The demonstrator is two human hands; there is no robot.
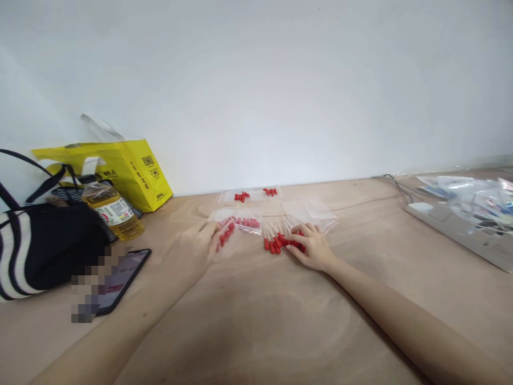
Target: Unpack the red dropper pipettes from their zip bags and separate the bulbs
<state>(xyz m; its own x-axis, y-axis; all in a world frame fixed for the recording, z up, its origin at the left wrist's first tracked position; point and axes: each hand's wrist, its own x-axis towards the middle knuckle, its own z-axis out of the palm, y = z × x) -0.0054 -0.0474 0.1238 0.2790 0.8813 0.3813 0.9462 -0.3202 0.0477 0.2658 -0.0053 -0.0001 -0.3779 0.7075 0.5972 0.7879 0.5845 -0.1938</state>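
Two bare hands work over the wooden tabletop in the head view. The left hand, blurred, is pinched on a few red-tipped pieces, which lie just beside a clear plastic bag with more red tips showing through it. The right hand lies with bent fingers over a fanned row of thin, pale, red-tipped sticks; it touches them, but whether it grips any cannot be told. The row's red ends point toward the person, and its pale shafts run toward the wall.

Beyond, near the wall, two small clusters of red tips lie on clear plastic. Another clear bag lies flat behind the right hand.

On the left are a yellow carrier bag, a leaning bottle of yellow liquid, a dark bag with white stripes and a phone, partly pixelated. On the right, clear plastic packets fill a pale shallow box, with a cable beside it.
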